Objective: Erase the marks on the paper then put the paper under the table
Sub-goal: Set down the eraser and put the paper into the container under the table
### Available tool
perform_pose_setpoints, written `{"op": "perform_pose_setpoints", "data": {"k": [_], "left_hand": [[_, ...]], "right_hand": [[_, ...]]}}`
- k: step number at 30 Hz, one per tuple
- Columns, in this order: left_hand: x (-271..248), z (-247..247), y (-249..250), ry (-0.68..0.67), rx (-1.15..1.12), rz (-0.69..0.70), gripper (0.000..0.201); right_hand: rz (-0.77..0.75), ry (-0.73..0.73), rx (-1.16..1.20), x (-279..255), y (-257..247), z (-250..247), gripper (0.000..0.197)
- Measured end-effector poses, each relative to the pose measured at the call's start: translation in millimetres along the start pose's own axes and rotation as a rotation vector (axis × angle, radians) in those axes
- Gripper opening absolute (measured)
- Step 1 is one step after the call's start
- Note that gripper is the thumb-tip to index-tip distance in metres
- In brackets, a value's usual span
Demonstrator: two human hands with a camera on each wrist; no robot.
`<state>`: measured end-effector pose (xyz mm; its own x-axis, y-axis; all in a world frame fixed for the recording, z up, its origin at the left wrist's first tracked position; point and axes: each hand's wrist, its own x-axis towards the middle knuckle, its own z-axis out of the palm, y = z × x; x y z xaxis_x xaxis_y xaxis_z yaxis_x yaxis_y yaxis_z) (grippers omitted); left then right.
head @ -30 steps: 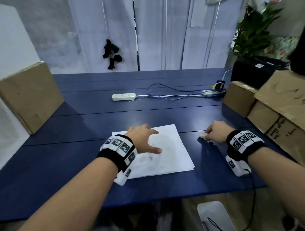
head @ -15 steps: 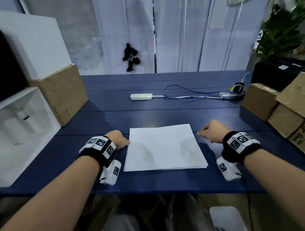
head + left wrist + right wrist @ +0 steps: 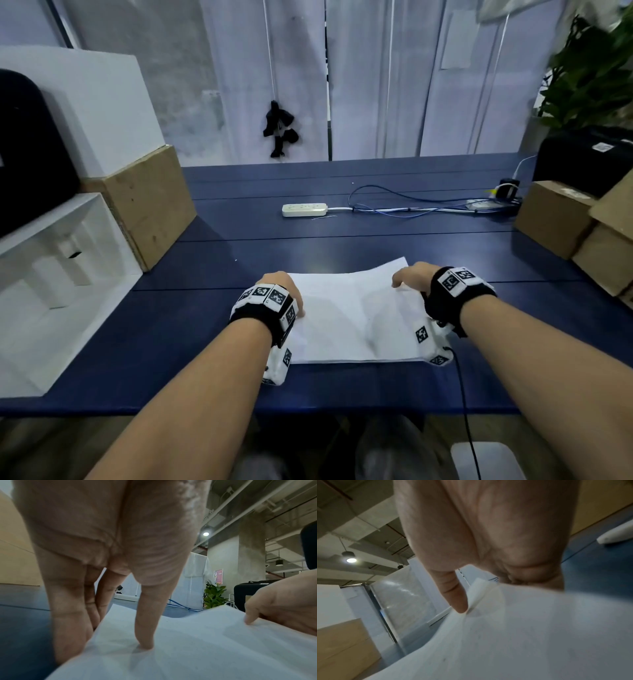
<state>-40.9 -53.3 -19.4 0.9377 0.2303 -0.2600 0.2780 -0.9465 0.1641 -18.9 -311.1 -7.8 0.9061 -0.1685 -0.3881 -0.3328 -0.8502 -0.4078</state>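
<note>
Paper stack (image 3: 356,315) lay on blue table (image 3: 171,325), near front edge. L hand (image 3: 286,291) pinched its left edge, thumb on top; R hand (image 3: 412,275) pinched right edge, lifted.

On the tabletop (image 3: 171,325), the power strip (image 3: 304,209) is set behind the paper (image 3: 352,315); cardboard boxes (image 3: 561,219) are stacked to its right.
</note>
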Motion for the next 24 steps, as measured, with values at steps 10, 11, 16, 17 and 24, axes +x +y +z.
{"op": "perform_pose_setpoints", "data": {"k": [10,11,16,17,24], "left_hand": [[-1.6,0.8,0.7,0.011,0.066,0.025,0.038],[-1.8,0.9,0.6,0.009,0.070,0.026,0.038],[-2.3,2.0,-6.1,0.012,0.040,0.036,0.042],[-4.1,2.5,-8.4,0.014,0.010,0.034,0.042],[-7.0,17.8,-52.3,-0.124,-0.400,0.101,0.063]], "right_hand": [[0.018,0.023,0.347,6.6,15.8,4.6,0.030],[0.019,-0.010,0.391,8.6,18.5,4.6,0.037],[-0.013,-0.053,0.507,27.1,35.8,20.5,0.047],[-0.029,-0.037,0.488,22.2,37.0,21.6,0.045],[-0.109,-0.111,0.766,-18.2,66.5,25.0,0.024]]}}
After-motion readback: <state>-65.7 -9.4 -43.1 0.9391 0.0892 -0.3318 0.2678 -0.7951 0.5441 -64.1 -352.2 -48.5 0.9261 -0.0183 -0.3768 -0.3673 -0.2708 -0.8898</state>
